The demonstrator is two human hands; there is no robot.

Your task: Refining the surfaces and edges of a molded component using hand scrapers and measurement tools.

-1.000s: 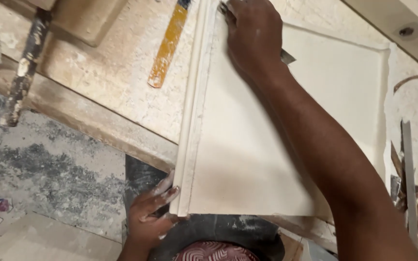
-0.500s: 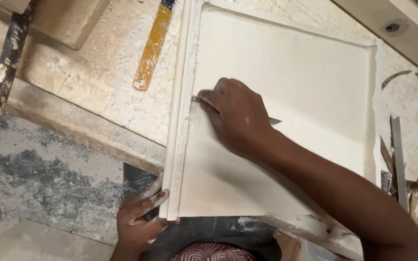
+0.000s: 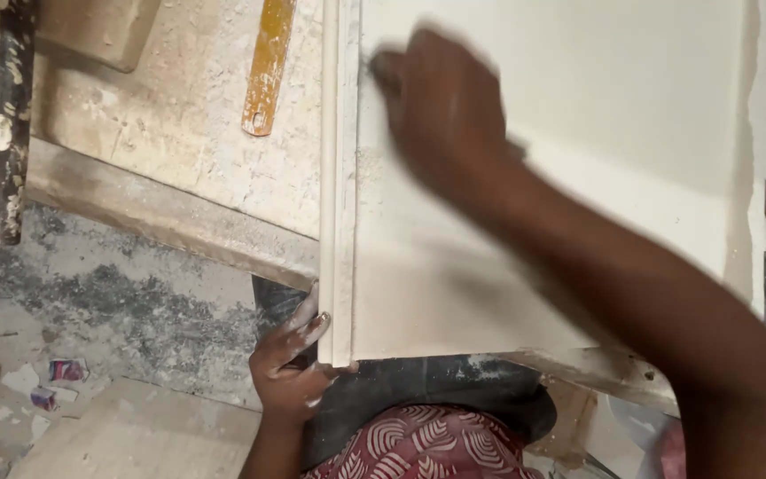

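Looking down from my head, my left hand (image 3: 293,368) clamps the near left corner of the cream-white framed panel (image 3: 525,222), dusty fingers (image 3: 308,330) pressed on its moulded edge where it overhangs the dusty wooden workbench (image 3: 179,177). My right hand (image 3: 441,111) lies blurred on the panel's face near the moulding; whether it is closed on anything I cannot tell. A yellow-orange flat tool (image 3: 266,66) lies on the bench left of the panel. Small red-and-white wrapper scraps (image 3: 59,377) lie on the grey floor (image 3: 117,302).
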